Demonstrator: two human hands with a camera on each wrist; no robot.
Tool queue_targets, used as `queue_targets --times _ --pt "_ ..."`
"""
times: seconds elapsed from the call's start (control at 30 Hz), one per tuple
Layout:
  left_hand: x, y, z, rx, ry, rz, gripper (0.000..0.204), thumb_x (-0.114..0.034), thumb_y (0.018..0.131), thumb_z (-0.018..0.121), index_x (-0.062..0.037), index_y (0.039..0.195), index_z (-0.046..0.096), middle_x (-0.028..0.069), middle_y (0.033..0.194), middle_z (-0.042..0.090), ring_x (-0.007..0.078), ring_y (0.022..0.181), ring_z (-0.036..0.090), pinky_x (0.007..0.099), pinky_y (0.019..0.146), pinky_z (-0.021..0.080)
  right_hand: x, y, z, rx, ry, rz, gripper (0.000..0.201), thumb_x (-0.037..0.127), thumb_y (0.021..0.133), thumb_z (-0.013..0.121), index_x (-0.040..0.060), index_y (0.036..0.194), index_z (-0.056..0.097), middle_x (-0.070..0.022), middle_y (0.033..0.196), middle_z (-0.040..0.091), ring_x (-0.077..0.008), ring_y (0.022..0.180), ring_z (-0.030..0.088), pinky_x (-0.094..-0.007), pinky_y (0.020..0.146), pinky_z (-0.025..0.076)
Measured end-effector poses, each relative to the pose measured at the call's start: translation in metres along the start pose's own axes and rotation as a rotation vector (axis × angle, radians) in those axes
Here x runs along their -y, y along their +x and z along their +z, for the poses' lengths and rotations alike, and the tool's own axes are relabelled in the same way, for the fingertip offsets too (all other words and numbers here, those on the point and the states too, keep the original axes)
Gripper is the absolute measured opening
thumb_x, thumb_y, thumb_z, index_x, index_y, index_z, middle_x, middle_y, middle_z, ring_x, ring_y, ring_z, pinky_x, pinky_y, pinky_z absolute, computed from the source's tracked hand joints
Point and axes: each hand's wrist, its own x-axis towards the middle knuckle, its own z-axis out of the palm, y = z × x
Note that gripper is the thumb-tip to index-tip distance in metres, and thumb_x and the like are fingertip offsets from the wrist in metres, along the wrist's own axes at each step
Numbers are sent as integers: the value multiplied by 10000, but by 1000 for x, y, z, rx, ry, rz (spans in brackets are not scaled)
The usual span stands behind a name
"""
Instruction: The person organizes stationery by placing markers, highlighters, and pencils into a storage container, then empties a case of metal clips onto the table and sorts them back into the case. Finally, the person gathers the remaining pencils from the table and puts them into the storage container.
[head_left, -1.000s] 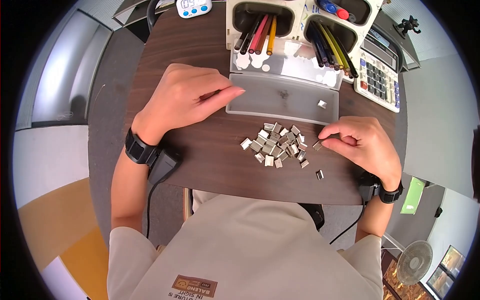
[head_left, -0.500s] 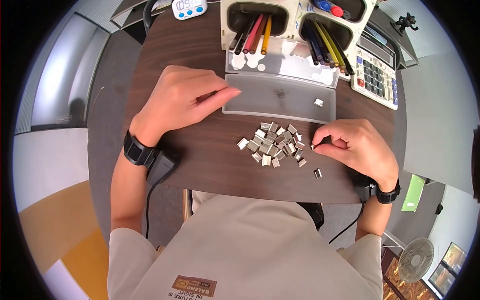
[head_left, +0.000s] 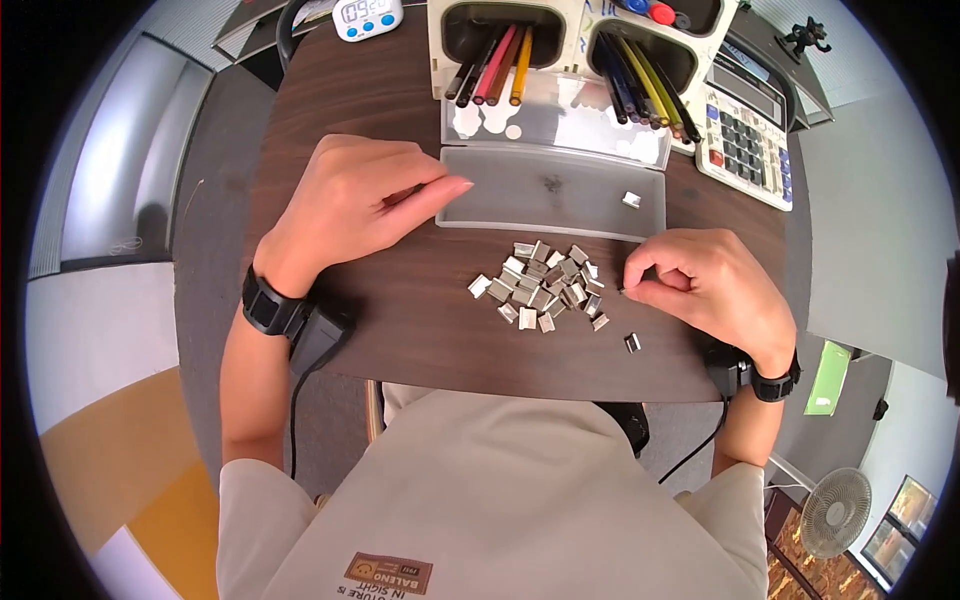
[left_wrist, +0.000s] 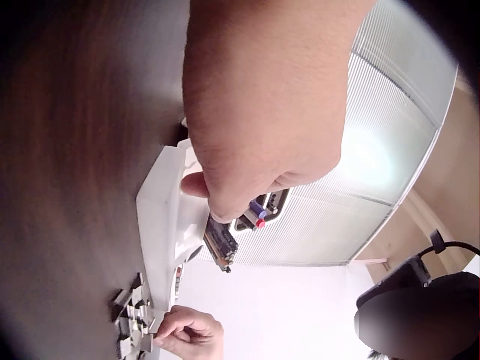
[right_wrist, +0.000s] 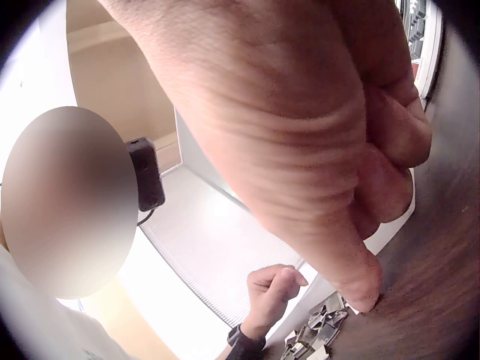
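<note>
Brown desk (head_left: 400, 345), pens (head_left: 494, 68) overhanging a clear lid (head_left: 572, 112): right hand (head_left: 708, 285) pinches a clip (head_left: 621, 291) (left hand (head_left: 355, 205) curled).

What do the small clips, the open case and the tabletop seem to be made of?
Small clips: shiny, silvery metal, perhaps steel; thin bent sheet with bright glints.
Open case: probably grey plastic, satin inside, with a thin, smooth rim.
Tabletop: dark brown wood or wood-look laminate, low sheen; streaky grain shows.
</note>
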Motion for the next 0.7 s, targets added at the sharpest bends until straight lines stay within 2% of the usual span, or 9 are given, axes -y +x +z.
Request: queue_targets --times 0.27,0.33,0.43,0.57,0.67,0.7 --pt "4 -2 1 -22 8 -7 153 -84 888 822 -21 790 722 70 623 571 234 520 524 369 493 358 -1 1 1 38 -34 76 158 87 849 823 102 992 756 -69 745 648 -245 640 609 -375 583 462" --pt "2 -1 -1 -7 8 -4 152 -85 887 823 -22 792 723 68 627 574 233 521 525 369 493 360 -6 -1 4 -30 -15 -39 161 92 851 826 101 1002 771 -66 711 614 -247 625 587 -385 578 453" --pt "0 0 -2 10 7 2 150 -88 888 823 -24 795 724 67 633 580 232 524 528 369 494 363 -8 0 6 -59 1 -67 148 97 847 833 86 980 768 -58 690 587 -228 599 549 -373 560 432" --pt "3 -1 -1 -15 26 11 151 -87 887 824 -26 792 724 65 634 583 230 525 531 367 494 365 -1 2 -1 -73 3 34 151 97 846 841 77 980 773 -47 677 556 -192 560 484 -350 541 401" --pt "3 -2 -1 -30 24 3 154 -83 882 828 -24 789 721 65 636 586 228 526 534 363 493 366 -7 2 5 -286 -4 95 167 81 856 853 75 1012 793 -30 648 455 -126 539 373 -324 520 345" --pt "3 -2 -1 -28 23 4 154 -83 882 828 -24 789 721 65 636 586 228 526 534 363 493 366 -7 3 5 -288 -2 97 167 81 856 853 75 1012 793 -30 648 455 -126 539 373 -324 520 345"
